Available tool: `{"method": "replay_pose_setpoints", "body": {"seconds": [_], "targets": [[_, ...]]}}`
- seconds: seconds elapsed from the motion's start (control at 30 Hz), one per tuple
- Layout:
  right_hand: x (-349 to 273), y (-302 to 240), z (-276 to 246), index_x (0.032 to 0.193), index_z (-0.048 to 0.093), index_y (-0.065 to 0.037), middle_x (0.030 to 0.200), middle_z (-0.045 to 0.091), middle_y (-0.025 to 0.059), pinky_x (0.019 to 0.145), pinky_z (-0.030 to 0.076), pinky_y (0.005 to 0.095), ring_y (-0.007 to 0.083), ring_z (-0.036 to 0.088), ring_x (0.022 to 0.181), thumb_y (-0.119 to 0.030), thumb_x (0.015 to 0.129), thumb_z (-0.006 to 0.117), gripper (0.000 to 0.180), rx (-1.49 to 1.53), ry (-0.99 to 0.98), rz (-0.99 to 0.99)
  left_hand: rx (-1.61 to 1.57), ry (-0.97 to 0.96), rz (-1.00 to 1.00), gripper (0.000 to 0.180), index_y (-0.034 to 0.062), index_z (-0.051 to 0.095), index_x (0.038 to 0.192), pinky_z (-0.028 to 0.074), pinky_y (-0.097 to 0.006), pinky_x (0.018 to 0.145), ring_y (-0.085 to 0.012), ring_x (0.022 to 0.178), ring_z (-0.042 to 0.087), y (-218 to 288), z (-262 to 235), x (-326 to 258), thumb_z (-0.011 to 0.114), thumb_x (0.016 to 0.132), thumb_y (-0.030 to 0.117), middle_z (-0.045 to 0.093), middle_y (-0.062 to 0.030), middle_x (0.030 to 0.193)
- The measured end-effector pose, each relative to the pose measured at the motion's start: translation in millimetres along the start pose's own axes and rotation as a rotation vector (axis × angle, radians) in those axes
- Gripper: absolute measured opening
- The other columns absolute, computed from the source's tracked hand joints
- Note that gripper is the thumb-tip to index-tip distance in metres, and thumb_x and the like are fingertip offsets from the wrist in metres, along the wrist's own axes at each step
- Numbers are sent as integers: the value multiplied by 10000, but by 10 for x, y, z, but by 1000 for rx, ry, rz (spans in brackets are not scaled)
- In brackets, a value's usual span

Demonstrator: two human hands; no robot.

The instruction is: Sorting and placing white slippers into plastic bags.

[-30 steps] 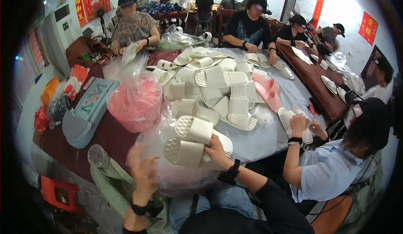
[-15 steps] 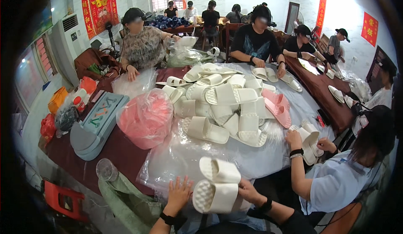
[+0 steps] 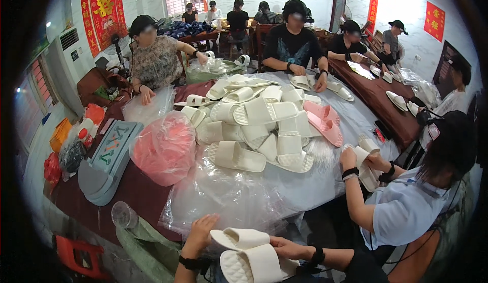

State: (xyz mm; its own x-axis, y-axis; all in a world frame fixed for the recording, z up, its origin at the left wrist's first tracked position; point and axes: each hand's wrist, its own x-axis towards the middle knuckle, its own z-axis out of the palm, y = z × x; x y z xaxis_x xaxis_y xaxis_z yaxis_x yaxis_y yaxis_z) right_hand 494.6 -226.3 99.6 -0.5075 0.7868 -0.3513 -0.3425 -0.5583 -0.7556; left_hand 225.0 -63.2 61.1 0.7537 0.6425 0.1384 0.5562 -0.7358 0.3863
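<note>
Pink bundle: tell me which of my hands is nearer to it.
Left. Your left hand is below and a little right of the pink bundle in the picture; your right hand, holding the white slippers, is slightly lower and much farther right.

The slipper heap (image 3: 259, 115) lay on the table (image 3: 145, 196), the bag (image 3: 165, 148) to its left and the box-shaped item (image 3: 109, 163) farther left. Plastic sheeting (image 3: 223, 196) lay before the heap; nearer still, the slipper pair (image 3: 254, 263) was between left hand (image 3: 202, 230) and right hand (image 3: 290, 248).
</note>
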Motion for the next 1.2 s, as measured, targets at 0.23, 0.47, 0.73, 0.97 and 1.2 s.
{"method": "replay_pose_setpoints", "body": {"seconds": [0.23,0.47,0.73,0.97,1.2], "targets": [[101,210,25,1435,289,-50,1360,438,33,986,378,261,95,436,1184,-178,966,516,536,46,-10,10,-147,204,-93,407,62,543,1234,449,-400,813,-314,925,590,-31,25,15,541,827,71,650,-128,1018],[132,227,116,1442,269,-50,1374,430,40,1006,373,271,103,437,1197,-158,977,483,523,102,-4,31,-326,484,-170,228,13,632,1064,478,-377,677,-293,749,601,22,96,179,536,857,18,632,-137,791],[124,123,174,1443,268,-50,1358,441,39,989,383,264,104,445,1173,-173,977,487,529,78,0,32,-789,543,-451,206,-3,654,1052,484,-290,646,-164,698,608,-59,171,181,591,878,85,646,-89,788],[111,147,135,1435,292,-50,1340,455,32,973,379,252,94,444,1159,-195,980,487,516,51,38,-6,-597,303,-407,331,44,642,1114,488,-310,779,-213,875,608,10,-114,-133,656,785,76,638,-113,968],[177,242,116,1423,310,-31,1338,456,32,985,370,261,100,437,1167,-209,977,495,514,58,-10,-2,65,80,-118,562,137,548,1260,314,-497,1032,-384,1219,412,40,-415,-293,671,712,114,490,-148,1300]]}}
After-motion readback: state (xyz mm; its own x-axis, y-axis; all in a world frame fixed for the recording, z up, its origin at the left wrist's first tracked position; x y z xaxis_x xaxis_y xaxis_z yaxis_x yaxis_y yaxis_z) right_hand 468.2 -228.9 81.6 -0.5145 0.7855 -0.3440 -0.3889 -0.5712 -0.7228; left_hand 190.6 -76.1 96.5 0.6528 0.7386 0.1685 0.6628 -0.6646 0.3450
